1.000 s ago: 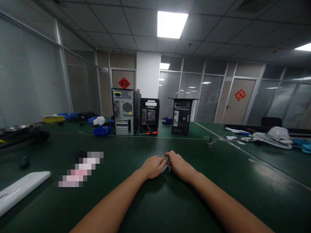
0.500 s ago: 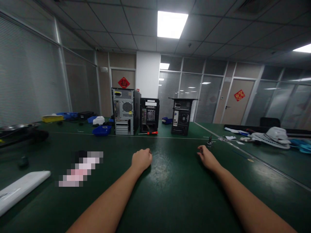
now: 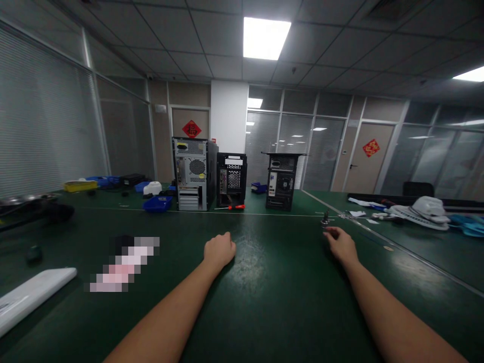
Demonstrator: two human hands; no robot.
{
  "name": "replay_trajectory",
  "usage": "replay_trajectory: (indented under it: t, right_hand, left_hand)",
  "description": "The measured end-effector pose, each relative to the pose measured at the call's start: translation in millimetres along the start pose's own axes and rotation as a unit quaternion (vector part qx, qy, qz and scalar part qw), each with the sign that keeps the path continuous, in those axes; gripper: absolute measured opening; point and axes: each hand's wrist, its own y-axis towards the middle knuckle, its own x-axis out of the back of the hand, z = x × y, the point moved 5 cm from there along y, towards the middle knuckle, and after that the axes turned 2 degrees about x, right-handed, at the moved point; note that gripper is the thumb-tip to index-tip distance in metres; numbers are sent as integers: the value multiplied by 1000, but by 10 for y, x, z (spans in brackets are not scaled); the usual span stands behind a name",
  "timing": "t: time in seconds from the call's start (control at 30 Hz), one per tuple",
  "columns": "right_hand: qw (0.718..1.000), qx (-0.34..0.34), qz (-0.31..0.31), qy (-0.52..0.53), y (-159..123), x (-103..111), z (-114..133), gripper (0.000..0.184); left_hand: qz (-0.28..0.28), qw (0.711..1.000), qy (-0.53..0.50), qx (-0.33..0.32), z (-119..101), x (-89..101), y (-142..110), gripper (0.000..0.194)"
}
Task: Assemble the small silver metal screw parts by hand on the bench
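Observation:
My left hand (image 3: 219, 249) rests on the green table (image 3: 264, 312) as a closed fist, and nothing shows sticking out of it. My right hand (image 3: 342, 245) is over the table to the right, with its fingers curved and apart. Just beyond its fingertips stands a small dark metallic piece (image 3: 324, 220) with a wider base; its exact kind is too small to tell. I see no clear contact between the two.
Three computer cases stand at the back: a grey tower (image 3: 192, 174), a smaller black case (image 3: 232, 180) and another black case (image 3: 280, 181). A red-handled screwdriver (image 3: 237, 206) lies before them. A blue tray (image 3: 157, 203), white box (image 3: 36, 295) and white hat (image 3: 427, 212) also lie around.
My right hand has moved to the right, and its fingertips have come close to the small metallic piece. The left fist has stayed in place.

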Motion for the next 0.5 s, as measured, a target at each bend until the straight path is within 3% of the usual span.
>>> replay_trajectory:
  t: [0.23,0.5]
  right_hand:
    - [997,22,-78,-11,48,366,32,46]
    - [994,-43,21,96,-18,390,-171,49]
  left_hand:
    - [4,1000,0,-1,-6,-7,7,33]
    - [9,1000,-3,-6,-12,8,-6,33]
